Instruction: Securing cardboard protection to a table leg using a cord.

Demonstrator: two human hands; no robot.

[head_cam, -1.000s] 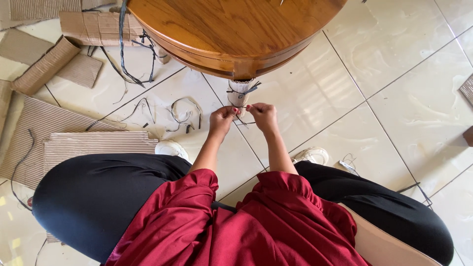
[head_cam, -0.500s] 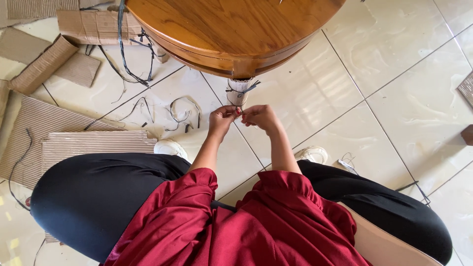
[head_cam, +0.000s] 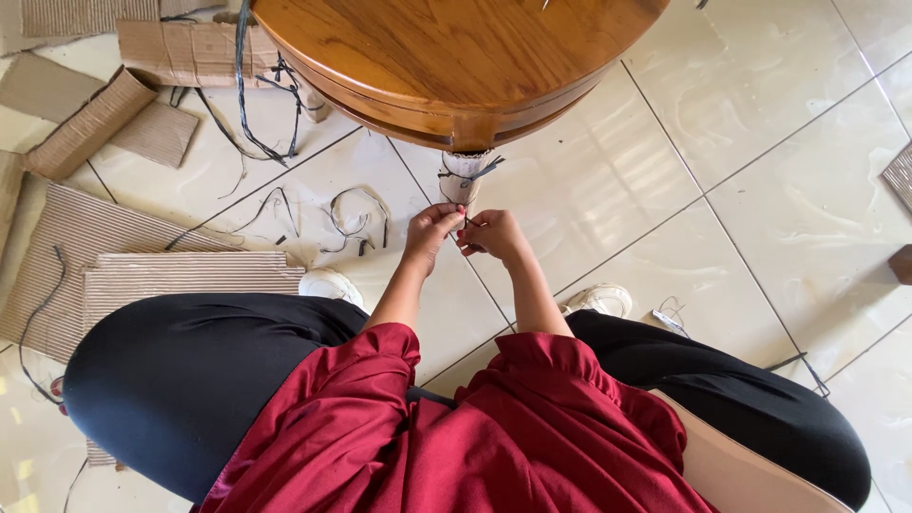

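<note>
Both hands meet just below the wrapped table leg. The left hand [head_cam: 429,231] is curled nearly shut, fingertips pinched on a thin dark plastic strap [head_cam: 467,222] that runs toward the right hand [head_cam: 492,235], which is also closed in a pinch on the same strap. Whether the strap is knotted or only gripped between them is too small to tell.

That strap belongs to the pale paper-wrapped wooden table leg [head_cam: 463,177], which stands at about 12 o'clock from the hands, directly under the rim of the round, glossy brown wooden tabletop [head_cam: 456,57]. More dark strap ends stick out around the wrapping near its top.

To work such a binding well, my judgement is that the pinch should sit close to the leg, with the two hands pulling evenly and opposite, so the strand neither slips nor tears the paper.

At 9 to 10 o'clock from the hands, loose dark strap offcuts [head_cam: 356,220] lie curled on the cream glazed floor tiles [head_cam: 722,161], and further out at 9 o'clock lie flat sheets of ribbed brown corrugated cardboard [head_cam: 190,275].
</note>
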